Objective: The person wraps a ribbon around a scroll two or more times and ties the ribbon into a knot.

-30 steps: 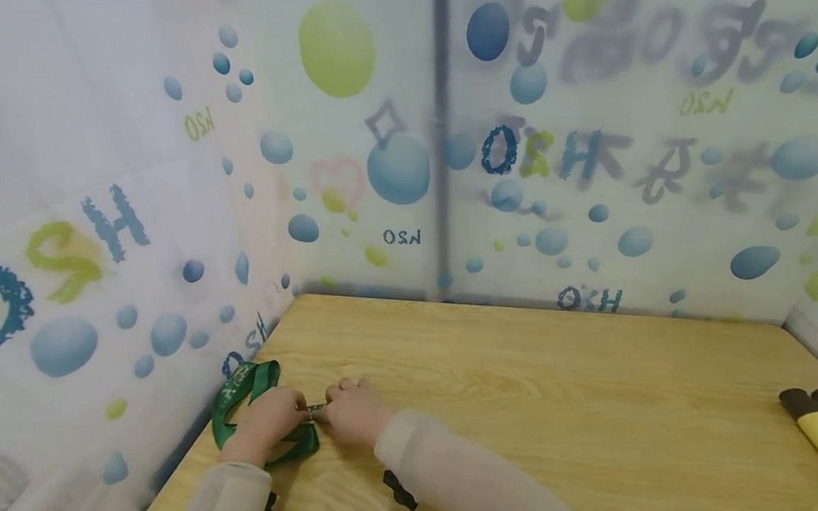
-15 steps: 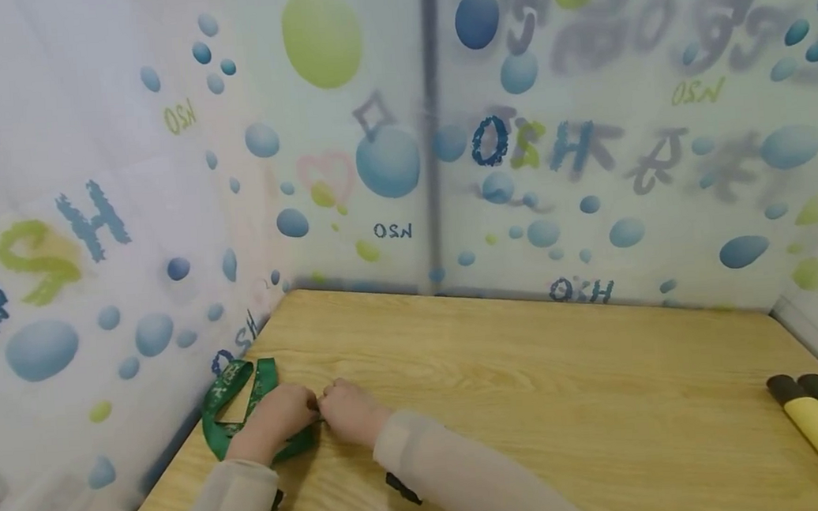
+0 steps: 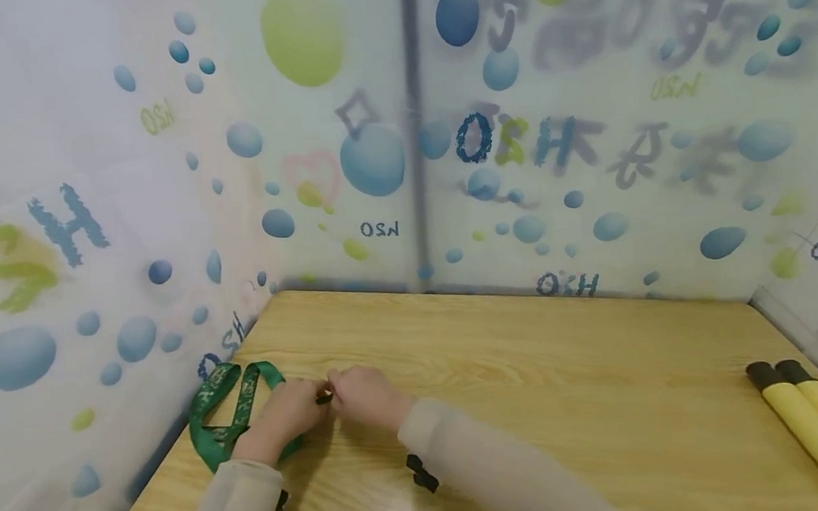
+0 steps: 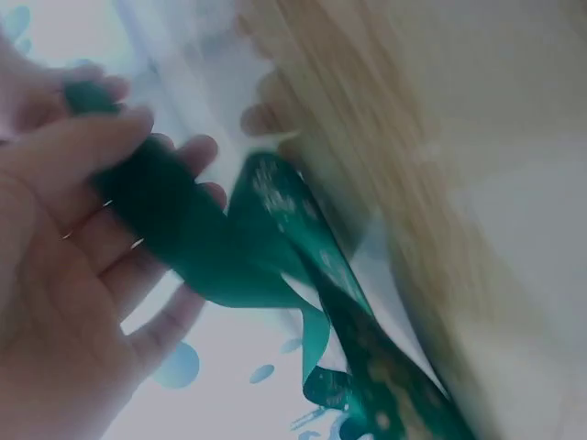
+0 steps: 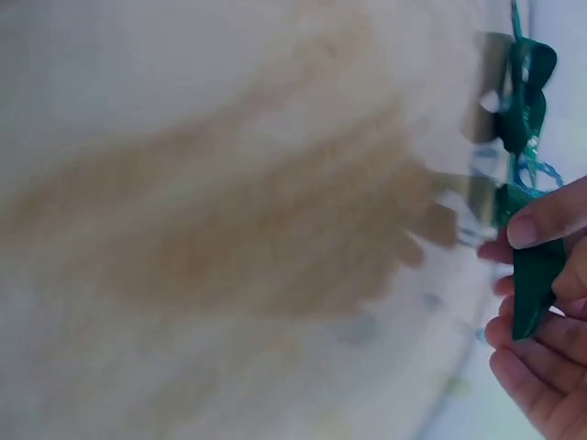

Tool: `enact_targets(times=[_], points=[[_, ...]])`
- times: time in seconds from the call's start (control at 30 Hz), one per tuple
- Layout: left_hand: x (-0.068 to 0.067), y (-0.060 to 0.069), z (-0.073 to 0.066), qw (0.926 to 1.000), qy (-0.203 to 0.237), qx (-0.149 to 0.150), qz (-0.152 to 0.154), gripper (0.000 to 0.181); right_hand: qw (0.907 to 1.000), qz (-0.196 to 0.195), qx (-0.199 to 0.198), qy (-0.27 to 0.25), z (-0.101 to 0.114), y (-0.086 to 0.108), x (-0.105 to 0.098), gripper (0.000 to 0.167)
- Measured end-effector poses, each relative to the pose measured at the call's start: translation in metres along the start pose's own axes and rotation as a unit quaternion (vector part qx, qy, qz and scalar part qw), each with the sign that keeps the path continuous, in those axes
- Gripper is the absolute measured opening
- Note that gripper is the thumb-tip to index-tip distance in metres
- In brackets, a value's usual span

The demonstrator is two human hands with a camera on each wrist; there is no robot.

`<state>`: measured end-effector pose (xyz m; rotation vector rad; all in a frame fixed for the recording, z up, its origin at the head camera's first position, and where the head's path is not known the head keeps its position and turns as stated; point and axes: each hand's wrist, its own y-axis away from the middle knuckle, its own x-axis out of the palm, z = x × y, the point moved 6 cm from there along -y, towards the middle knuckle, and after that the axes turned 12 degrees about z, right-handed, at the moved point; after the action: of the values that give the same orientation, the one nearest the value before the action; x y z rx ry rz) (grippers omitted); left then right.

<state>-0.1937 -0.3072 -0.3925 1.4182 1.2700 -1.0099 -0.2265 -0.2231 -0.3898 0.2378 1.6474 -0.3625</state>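
A green ribbon [image 3: 244, 401] with pale printing lies in loose loops at the table's left edge. My left hand [image 3: 285, 414] is in front of it and covers part of the loops. In the left wrist view, the left thumb and fingers pinch a flat stretch of the ribbon [image 4: 174, 215]. Close beside it, my right hand [image 3: 369, 397] holds the end part, fingertips nearly meeting those of the left. The right wrist view has the ribbon's narrow end [image 5: 537, 280] hanging at the right hand's fingers [image 5: 537, 367]. A short dark piece shows between both hands.
Two yellow rods [image 3: 813, 433] with black ends lie at the table's right edge. Patterned sheets [image 3: 379, 242] with printed bubbles and letters stand around the wooden table [image 3: 531, 373]. A black strap piece [image 3: 422, 474] shows at the right sleeve.
Both hands have shifted right from the loops and closed the gap between them, taking the ribbon's end along. More of the loops shows now. The head view has turned slightly right.
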Motion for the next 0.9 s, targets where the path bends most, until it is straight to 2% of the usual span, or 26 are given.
enact_targets(times=[0.1,0.17,0.3,0.37,0.47,0.57,0.73,0.9], points=[[-0.001,-0.005,-0.008,0.9998,0.002,0.018,-0.011,0.008,0.9991,0.032,0.021,0.017,-0.009,0.007,-0.007,0.009],[-0.001,-0.008,-0.015,0.9996,0.005,0.027,-0.009,0.011,0.997,0.063,0.03,0.034,-0.013,0.012,-0.01,0.019],[-0.002,-0.013,-0.034,0.9974,-0.04,0.057,-0.016,0.009,0.9882,0.12,0.04,0.086,-0.018,0.023,-0.012,0.05],[-0.003,-0.015,-0.045,0.9944,-0.069,0.073,-0.033,0.009,0.9838,0.126,0.047,0.118,-0.02,0.028,-0.013,0.057],[-0.003,-0.019,-0.061,0.9909,-0.085,0.087,-0.057,0.006,0.9812,0.099,0.058,0.155,-0.024,0.038,-0.017,0.049],[-0.002,-0.022,-0.075,0.989,-0.092,0.09,-0.072,0.011,0.9803,0.052,0.063,0.18,-0.03,0.047,-0.021,0.032],[0.002,-0.026,-0.089,0.9881,-0.088,0.095,-0.083,0.016,0.9825,0.009,0.06,0.176,-0.042,0.063,-0.021,0.014],[0.003,-0.026,-0.099,0.9849,-0.073,0.114,-0.108,0.008,0.9812,-0.059,0.036,0.18,-0.053,0.083,-0.02,0.005]])
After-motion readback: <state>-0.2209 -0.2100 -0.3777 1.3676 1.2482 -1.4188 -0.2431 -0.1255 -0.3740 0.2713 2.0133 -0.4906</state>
